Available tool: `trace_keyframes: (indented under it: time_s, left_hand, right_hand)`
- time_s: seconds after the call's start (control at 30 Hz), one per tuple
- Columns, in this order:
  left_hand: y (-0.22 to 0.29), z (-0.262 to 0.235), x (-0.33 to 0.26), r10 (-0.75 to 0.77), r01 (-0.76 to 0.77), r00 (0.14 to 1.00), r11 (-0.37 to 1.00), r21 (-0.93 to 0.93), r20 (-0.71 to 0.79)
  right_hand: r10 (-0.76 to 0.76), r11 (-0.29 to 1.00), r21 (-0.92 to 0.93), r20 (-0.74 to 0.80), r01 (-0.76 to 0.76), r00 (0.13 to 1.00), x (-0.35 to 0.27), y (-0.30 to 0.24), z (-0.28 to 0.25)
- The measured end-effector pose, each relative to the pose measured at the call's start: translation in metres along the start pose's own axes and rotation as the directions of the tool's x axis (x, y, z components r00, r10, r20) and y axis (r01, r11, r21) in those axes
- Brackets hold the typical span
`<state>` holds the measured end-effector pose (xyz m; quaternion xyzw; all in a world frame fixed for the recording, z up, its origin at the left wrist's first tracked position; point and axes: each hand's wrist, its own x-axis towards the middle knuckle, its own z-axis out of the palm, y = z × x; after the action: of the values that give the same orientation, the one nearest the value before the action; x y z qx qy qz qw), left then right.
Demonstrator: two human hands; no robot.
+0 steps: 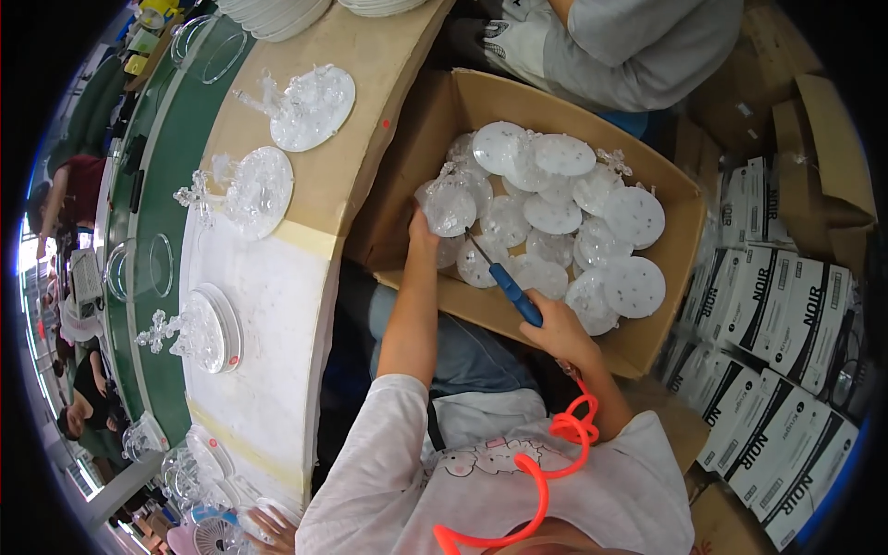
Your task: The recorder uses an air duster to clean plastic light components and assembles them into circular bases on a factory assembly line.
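My left hand (423,231) grips a clear plastic disc (450,213) at the near left of an open cardboard box; most of its fingers are hidden behind the disc. Closed around a blue-handled tool (511,289) is my right hand (561,331). The tool's thin dark tip points up and left, close to the lower edge of the held disc; whether it touches cannot be seen. Several more clear and frosted discs (553,213) lie piled in the cardboard box (673,171), some with branched plastic pieces attached.
An orange coiled cord (527,462) runs from my right wrist across my chest. Clear disc parts (261,192) sit on the worktable (268,277) to the left, beside a green conveyor (157,213). A person in grey (638,55) sits beyond the box. White cartons (777,296) are stacked at right.
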<state>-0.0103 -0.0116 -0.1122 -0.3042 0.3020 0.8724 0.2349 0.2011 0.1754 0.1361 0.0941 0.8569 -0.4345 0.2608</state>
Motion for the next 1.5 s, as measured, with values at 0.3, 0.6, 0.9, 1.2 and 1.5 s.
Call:
trace_keyframes:
  time_s: [0.3,0.6,0.9,1.2,1.5]
  left_hand:
    - [-0.001,0.004,-0.001,0.058,-0.060,0.998,0.997,0.045,0.031]
    - [-0.013,0.012,-0.002,0.041,-0.041,0.999,0.999,0.031,-0.004]
    - [-0.003,0.004,-0.002,0.013,-0.013,1.000,1.000,-0.012,-0.027]
    - [-0.004,0.001,0.001,0.047,-0.047,0.998,0.999,0.006,-0.029]
    - [-0.015,0.009,0.005,0.015,-0.016,1.000,0.999,-0.030,-0.024]
  right_hand:
    - [-0.063,0.995,0.080,0.001,0.062,0.998,0.008,-0.016,0.005]
    - [-0.059,0.985,0.166,0.038,0.052,0.998,0.010,0.004,0.016]
    - [-0.006,0.949,0.315,-0.040,0.018,0.999,0.002,0.039,0.002]
    - [-0.114,0.959,0.253,-0.055,0.124,0.992,0.002,0.032,0.011]
    - [-0.025,0.949,0.311,-0.064,0.043,0.998,0.003,0.038,0.003]
